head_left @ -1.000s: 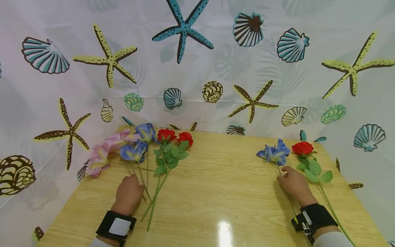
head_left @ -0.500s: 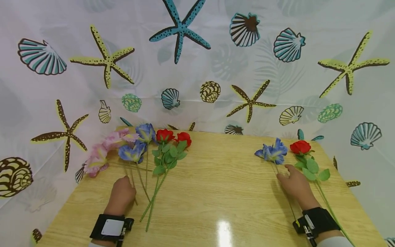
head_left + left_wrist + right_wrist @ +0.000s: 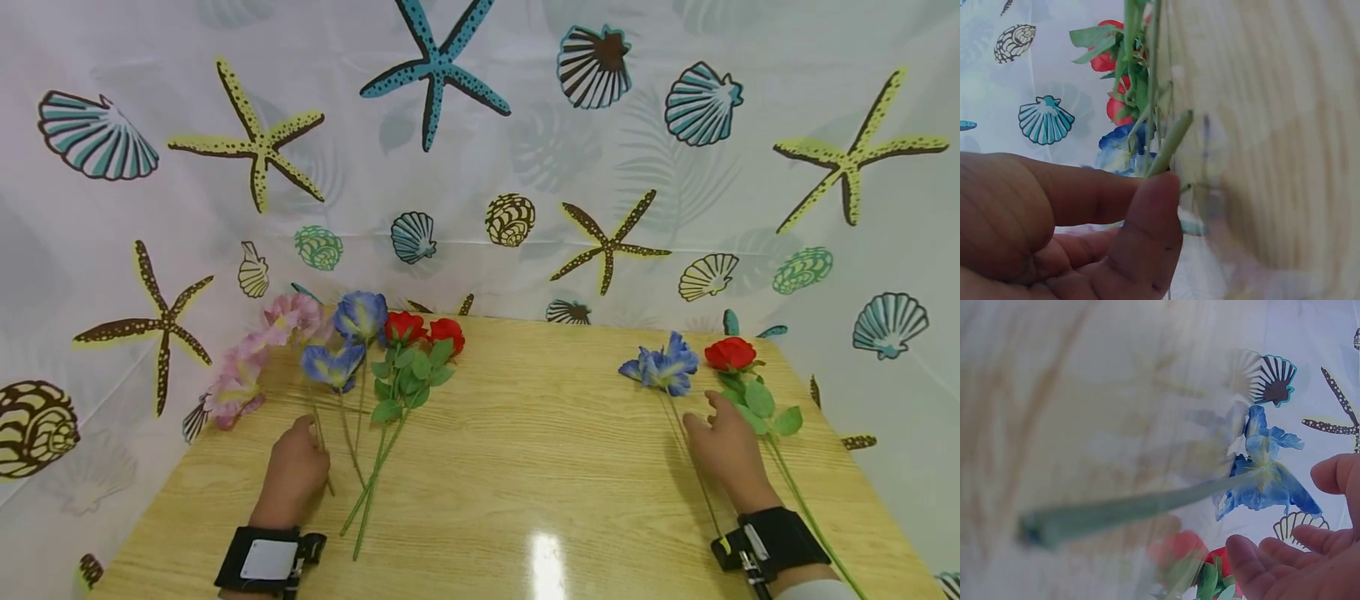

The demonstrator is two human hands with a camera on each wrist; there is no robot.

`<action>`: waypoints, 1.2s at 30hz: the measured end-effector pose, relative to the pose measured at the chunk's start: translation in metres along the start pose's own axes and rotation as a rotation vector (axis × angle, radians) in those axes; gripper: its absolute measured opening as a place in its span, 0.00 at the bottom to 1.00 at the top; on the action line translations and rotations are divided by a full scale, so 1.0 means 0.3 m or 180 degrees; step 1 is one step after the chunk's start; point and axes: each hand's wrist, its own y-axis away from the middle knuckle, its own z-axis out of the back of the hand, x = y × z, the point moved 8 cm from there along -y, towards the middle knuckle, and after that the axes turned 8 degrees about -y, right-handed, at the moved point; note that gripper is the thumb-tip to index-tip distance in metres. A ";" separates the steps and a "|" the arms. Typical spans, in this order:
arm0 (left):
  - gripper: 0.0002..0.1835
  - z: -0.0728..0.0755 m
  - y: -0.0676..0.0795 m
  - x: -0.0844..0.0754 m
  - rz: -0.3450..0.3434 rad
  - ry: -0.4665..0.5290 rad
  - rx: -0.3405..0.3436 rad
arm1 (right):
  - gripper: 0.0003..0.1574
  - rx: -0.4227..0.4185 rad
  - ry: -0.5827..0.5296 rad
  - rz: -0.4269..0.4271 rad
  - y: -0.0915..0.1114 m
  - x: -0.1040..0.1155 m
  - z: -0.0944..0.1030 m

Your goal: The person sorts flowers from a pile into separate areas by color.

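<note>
In the head view my left hand (image 3: 292, 462) pinches a thin green stem (image 3: 1171, 144) between thumb and forefinger, its cut end sticking out past the fingertips. That stem runs up to a pink flower (image 3: 291, 315), raised above the other pink blooms (image 3: 238, 379). Two blue iris-like flowers (image 3: 332, 365) lie just right of it, beside two red roses (image 3: 405, 327) with crossed stems. My right hand (image 3: 726, 446) has thumb and fingers spread apart, holding nothing. It hovers between a single blue iris (image 3: 667, 367) and a single red rose (image 3: 731, 354), close to the iris stem.
Everything lies on a light wood table (image 3: 525, 442). A white cloth (image 3: 480, 275) printed with shells and starfish hangs behind it and along both sides. Light glares off the table near its front.
My left hand has shifted left, and the pink flower has risen. The left blue irises have moved slightly. My right hand's fingers have spread and moved right, away from the blue iris stem.
</note>
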 end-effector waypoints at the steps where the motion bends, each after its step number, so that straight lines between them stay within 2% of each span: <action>1: 0.31 -0.001 0.001 -0.003 0.0020 0.0050 0.0034 | 0.47 -0.0020 -0.0025 0.0025 0.003 0.007 0.003; 10: 0.33 -0.003 0.001 -0.042 0.0181 0.0393 0.0091 | 0.43 -0.0153 -0.0112 0.0206 0.016 0.047 0.004; 17: 0.32 0.010 0.003 -0.063 0.0224 0.0457 -0.0021 | 0.42 -0.0212 -0.0070 0.0240 0.021 0.054 -0.001; 23: 0.32 0.018 0.010 -0.083 0.0200 0.0516 -0.0035 | 0.42 -0.0208 -0.0099 0.0268 0.021 0.071 -0.007; 36: 0.32 0.062 0.019 -0.077 0.0299 0.0504 -0.0163 | 0.43 -0.0155 -0.0081 0.0313 0.033 0.074 -0.024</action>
